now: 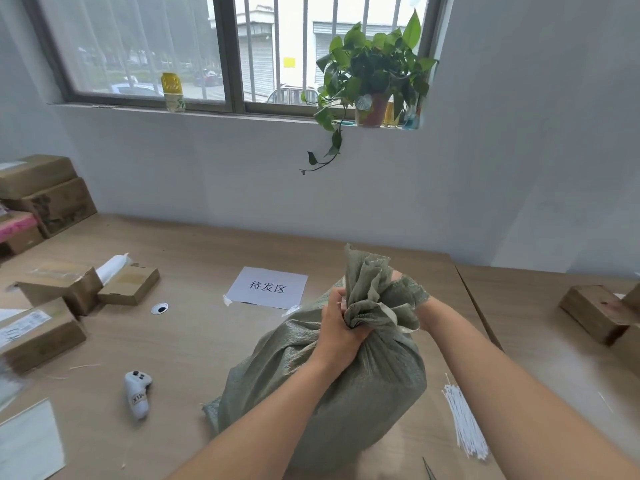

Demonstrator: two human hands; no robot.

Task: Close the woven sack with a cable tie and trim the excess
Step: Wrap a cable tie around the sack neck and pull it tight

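Observation:
A full grey-green woven sack (363, 386) stands on the wooden table in front of me, its mouth bunched into a neck. My left hand (337, 327) is clenched around that neck from the left. A thin white cable tie (339, 302) shows just above its fingers. My right hand (420, 315) is mostly hidden behind the gathered fabric on the right side of the neck, and only its wrist shows. A bundle of white cable ties (465, 422) lies on the table right of the sack. The dark tip of a cutting tool (428, 470) pokes in at the bottom edge.
A paper sign (268, 287) is taped to the table behind the sack. A small white controller (138, 394) lies to the left. Cardboard boxes (59, 292) crowd the left side, another box (594, 311) sits far right. A potted plant (372, 74) stands on the window sill.

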